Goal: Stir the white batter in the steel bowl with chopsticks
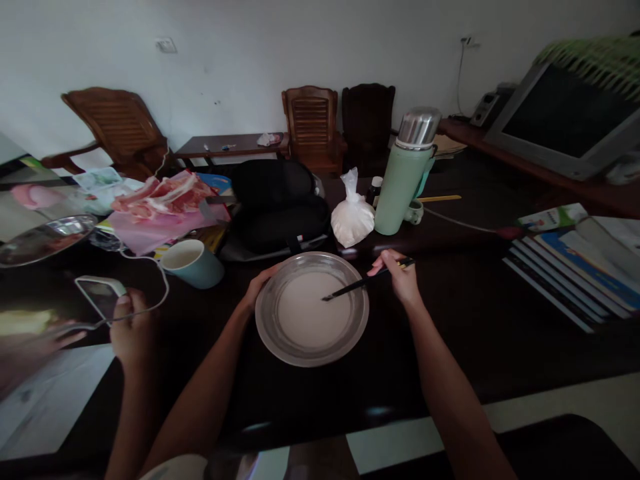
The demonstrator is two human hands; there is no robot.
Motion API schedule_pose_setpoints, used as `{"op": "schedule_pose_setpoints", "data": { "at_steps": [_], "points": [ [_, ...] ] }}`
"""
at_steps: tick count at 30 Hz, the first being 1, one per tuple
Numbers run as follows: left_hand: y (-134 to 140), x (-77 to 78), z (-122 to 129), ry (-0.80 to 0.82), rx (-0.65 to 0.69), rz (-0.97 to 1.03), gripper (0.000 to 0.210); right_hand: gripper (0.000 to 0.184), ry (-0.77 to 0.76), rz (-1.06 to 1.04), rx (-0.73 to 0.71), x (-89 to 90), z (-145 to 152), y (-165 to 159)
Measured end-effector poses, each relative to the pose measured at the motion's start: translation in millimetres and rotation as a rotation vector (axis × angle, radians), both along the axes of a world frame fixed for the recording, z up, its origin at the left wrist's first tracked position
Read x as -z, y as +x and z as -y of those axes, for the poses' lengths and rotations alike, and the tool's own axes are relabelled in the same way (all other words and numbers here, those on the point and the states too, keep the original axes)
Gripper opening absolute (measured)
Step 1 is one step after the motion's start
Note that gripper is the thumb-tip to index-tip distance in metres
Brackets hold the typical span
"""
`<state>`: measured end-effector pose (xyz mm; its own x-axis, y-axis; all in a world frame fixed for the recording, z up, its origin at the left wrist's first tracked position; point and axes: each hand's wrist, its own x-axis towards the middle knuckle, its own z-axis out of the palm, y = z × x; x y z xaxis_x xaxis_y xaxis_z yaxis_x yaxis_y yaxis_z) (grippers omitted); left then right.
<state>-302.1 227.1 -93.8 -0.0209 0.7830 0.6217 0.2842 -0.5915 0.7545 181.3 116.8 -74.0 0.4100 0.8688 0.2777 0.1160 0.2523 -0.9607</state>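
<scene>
A round metal bowl (265, 327) stands on the dark table in front of me, with a pale, whitish mixture (310, 327) inside. My left hand (259, 285) grips the bowl's left side, its fingertips partly hidden behind the rim. In my right hand (399, 272) are black chopsticks (353, 287) with a gold band near the top. They slant down to the left, and their tips reach the mixture near the bowl's middle. Just behind the bowl sits a knotted plastic bag of white powder (353, 223), beside a tall green thermos (404, 177).
At left, another person's hand (131, 317) holds a white phone (103, 297); a second hand (55, 340) is blurred. Near them are a blue cup (194, 265), raw meat (160, 197) on pink plastic and a black bag (275, 207). Books (565, 280) are stacked at right.
</scene>
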Motion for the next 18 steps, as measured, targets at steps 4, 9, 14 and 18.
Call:
{"op": "schedule_pose_setpoints", "data": {
  "at_steps": [4, 9, 14, 18],
  "points": [
    [-2.3, 1.7, 0.2, -0.127, 0.01, 0.14, 0.04, 0.045, -0.031, -0.014, -0.128, 1.1, 2.4, -1.4],
    [-4.5, 3.5, 1.0, -0.273, 0.036, 0.253, 0.038, 0.04, -0.037, 0.032, -0.307, -2.5, 1.8, -18.6],
    [-11.5, 10.9, -3.8, -0.211, 0.017, 0.169, 0.042, 0.038, 0.002, 0.039, -0.112, -2.0, 0.2, -6.2],
    [-16.3, 15.0, -7.1, -0.211, 0.017, 0.223, 0.039, 0.045, -0.004, -0.023, -0.041, 1.7, 1.5, 7.0]
  ]
}}
